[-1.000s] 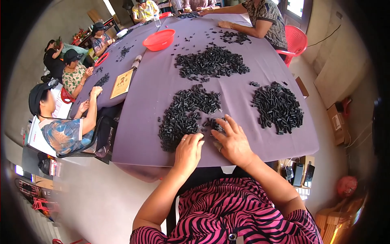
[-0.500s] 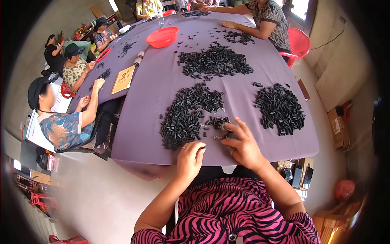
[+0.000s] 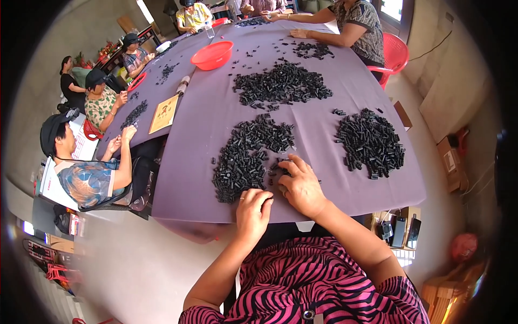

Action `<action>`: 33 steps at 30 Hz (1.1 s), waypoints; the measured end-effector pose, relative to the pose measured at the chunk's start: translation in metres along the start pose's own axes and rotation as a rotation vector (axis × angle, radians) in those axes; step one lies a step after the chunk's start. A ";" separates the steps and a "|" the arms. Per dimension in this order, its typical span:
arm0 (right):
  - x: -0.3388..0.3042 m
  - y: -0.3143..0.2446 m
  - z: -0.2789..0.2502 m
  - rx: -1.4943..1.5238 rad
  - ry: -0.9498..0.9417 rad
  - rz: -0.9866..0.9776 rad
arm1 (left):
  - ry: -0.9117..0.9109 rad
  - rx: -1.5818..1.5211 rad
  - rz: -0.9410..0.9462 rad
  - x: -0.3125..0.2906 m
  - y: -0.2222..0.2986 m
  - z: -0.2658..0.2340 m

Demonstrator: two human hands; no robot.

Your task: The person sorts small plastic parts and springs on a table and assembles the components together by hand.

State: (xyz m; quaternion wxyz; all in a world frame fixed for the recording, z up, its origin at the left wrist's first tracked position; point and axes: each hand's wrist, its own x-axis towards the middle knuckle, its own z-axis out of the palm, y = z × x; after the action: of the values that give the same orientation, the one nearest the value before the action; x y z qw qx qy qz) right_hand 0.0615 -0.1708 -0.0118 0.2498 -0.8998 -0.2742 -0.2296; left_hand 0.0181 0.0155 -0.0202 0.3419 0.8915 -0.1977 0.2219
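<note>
Resting side by side at the near edge of the table, the two hands work at a heap of small black parts. The left hand lies palm down on the purple cloth with its fingers curled loosely, just below the near pile of black parts; whether it grips anything cannot be told. The right hand sits just beside it, a little farther up the table, fingers spread and bent over a few loose black parts at the pile's right edge; whether any are pinched is hidden under the fingers. To the right of the right hand, well apart, lies a second pile. Beyond both hands, farther across the table, a third pile spreads out, and past it to the left stands a red bowl. Left of the hands, other people sit along the table's side, one in a dark cap nearest.
</note>
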 end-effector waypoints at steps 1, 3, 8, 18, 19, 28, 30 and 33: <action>0.003 -0.002 0.000 0.013 0.044 -0.025 | 0.000 0.002 -0.002 0.000 -0.001 0.000; -0.001 -0.003 -0.006 0.070 0.065 0.000 | -0.023 0.016 -0.032 0.000 -0.002 -0.001; -0.028 0.005 -0.040 0.301 0.148 0.226 | -0.055 0.106 0.002 0.009 0.004 0.004; -0.072 0.022 -0.049 0.483 0.162 0.549 | -0.146 0.100 0.075 0.053 0.027 0.021; -0.071 0.022 -0.049 0.489 0.168 0.551 | -0.167 0.089 0.128 0.053 0.026 0.026; -0.076 0.042 -0.039 1.017 0.489 0.696 | -0.236 0.052 0.228 0.067 0.048 0.049; -0.078 0.043 -0.042 1.054 0.496 0.713 | -0.293 0.066 0.245 0.068 0.056 0.058; -0.077 0.039 -0.044 1.062 0.464 0.745 | -0.363 0.131 0.261 0.070 0.049 0.070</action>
State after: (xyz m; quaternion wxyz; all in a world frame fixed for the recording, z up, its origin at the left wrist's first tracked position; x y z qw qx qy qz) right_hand 0.0164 -0.2535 -0.0332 0.7714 -0.6173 0.0386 -0.1495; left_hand 0.0687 -0.0811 -0.0043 0.2108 0.9040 -0.3546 0.1126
